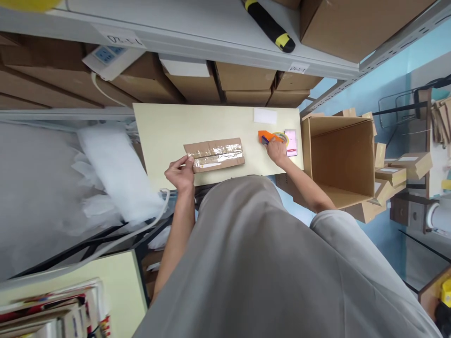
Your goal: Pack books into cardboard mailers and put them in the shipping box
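Observation:
A flat brown cardboard package with shiny clear tape across it lies on the pale yellow table. My left hand pinches its left end between thumb and fingers. To the right, my right hand is closed on an orange tape dispenser with a roll of yellowish tape in it. A phone with a lit pinkish screen lies just right of that hand. Behind the dispenser rests a white paper slip.
An open cardboard box stands against the table's right end. Shelves with cartons and a black-yellow handled tool run along the back. White wrapping material hangs at left; books lie on another table, lower left.

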Motion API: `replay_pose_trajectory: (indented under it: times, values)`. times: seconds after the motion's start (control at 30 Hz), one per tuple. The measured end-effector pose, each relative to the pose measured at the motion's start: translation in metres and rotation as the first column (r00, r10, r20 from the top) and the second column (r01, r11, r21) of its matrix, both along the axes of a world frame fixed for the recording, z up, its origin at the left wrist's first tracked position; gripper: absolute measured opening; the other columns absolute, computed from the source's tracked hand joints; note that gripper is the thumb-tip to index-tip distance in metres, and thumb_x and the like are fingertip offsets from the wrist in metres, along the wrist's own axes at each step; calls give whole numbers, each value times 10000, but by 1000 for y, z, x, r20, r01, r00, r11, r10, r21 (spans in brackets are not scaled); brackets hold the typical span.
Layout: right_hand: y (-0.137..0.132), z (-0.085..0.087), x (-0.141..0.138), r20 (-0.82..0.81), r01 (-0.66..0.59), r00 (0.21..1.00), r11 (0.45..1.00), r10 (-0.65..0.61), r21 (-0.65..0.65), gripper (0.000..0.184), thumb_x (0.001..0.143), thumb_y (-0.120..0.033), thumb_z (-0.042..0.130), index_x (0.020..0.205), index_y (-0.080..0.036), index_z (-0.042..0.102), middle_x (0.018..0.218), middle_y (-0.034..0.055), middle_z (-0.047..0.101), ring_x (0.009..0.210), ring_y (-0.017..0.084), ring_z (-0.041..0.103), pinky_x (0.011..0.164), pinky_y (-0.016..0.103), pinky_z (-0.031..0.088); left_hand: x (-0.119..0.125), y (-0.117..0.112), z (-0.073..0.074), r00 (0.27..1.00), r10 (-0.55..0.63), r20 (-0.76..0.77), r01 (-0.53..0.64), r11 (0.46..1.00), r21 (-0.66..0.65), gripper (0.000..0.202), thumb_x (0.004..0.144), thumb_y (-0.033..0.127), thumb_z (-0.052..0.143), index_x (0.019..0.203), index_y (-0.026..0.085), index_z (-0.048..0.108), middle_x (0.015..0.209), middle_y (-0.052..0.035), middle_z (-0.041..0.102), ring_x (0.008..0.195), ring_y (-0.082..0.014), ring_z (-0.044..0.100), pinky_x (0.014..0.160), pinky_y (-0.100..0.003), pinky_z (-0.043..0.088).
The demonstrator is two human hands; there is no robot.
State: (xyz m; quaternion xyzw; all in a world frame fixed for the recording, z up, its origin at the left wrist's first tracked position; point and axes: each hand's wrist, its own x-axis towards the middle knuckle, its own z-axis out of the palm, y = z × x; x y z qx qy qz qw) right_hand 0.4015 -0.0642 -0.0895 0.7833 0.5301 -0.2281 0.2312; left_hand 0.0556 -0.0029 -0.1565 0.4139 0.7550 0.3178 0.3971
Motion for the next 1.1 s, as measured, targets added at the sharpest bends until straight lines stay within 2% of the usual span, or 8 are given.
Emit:
replay_pose_trajectory:
  times: [0.2, 0.33, 0.43, 0.53, 0.63, 0.77, 0.97, 1.1]
  values:
    - [-29, -50, -14, -58, 101, 994, 991, -96, 85, 523, 1220, -326, 311, 1572, 31, 462, 1426, 316, 702, 1341, 326, 658, 1185, 420, 414, 0, -2, 1, 998, -39, -52, 40, 999, 15, 300, 902, 263, 772, 1163, 131, 840, 1078, -85, 806, 842, -186, 690, 868, -329, 601]
    - [-41, -64, -18, -98, 147, 986, 975, -132, 168, 487, 1202, -297, 340, 1502, 48, 510, 1424, 331, 686, 1319, 341, 631, 1189, 450, 392, 4, -7, 5, 993, -78, -84, 81, 996, 35, 285, 946, 303, 724, 1170, 151, 813, 1140, -104, 811, 876, -192, 692, 932, -342, 588]
    - [-44, -56, -21, -75, 181, 983, 942, -167, 282, 475, 1152, -246, 409, 1498, 56, 530, 1418, 338, 683, 1316, 371, 612, 1201, 475, 369, 7, -9, 7, 990, -92, -107, 97, 995, 40, 306, 966, 310, 709, 1219, 152, 777, 1225, -130, 796, 904, -201, 690, 997, -369, 575]
    - [-41, -34, -33, -41, 158, 987, 904, -155, 398, 466, 1162, -266, 366, 1464, -2, 603, 1439, 317, 677, 1343, 389, 600, 1209, 483, 354, 9, -12, 9, 990, -86, -114, 90, 995, 37, 398, 957, 316, 735, 1315, 141, 724, 1249, -139, 783, 897, -210, 680, 1018, -390, 569]
    - [-29, -9, -57, -95, 76, 995, 885, -36, 458, 540, 1213, -390, 273, 1352, -84, 696, 1330, 261, 742, 1267, 376, 653, 1204, 483, 357, 10, -13, 10, 985, -103, -139, 111, 993, 49, 383, 946, 364, 769, 1261, 152, 721, 1260, -151, 754, 962, -243, 682, 1090, -440, 548]
    - [-5, 12, -93, -119, -53, 986, 905, 113, 423, 729, 1200, -629, 282, 1246, -58, 733, 1185, 263, 777, 1156, 378, 710, 1201, 488, 360, 16, -14, 9, 966, -152, -208, 173, 981, 84, 367, 918, 449, 828, 1118, 188, 663, 1238, -177, 693, 1240, -357, 640, 1248, -569, 439]
    - [17, 10, -114, -119, -108, 981, 944, 151, 311, 899, 1110, -825, 359, 1297, -8, 685, 1176, 317, 772, 1099, 404, 741, 1175, 510, 386, 33, -20, 6, 942, -162, -293, 199, 975, 102, 677, 747, 540, 1006, 1144, 210, 568, 1343, -236, 613, 1425, -478, 517, 1299, -668, 355]
    - [15, 5, -108, -135, -52, 986, 957, 93, 284, 855, 1116, -812, 347, 1309, -42, 665, 1138, 295, 795, 1090, 390, 757, 1189, 476, 374, 29, -19, 1, 940, -157, -304, 200, 973, 114, 580, 778, 436, 1000, 1131, 224, 591, 1294, -187, 658, 1324, -421, 594, 1245, -603, 434]
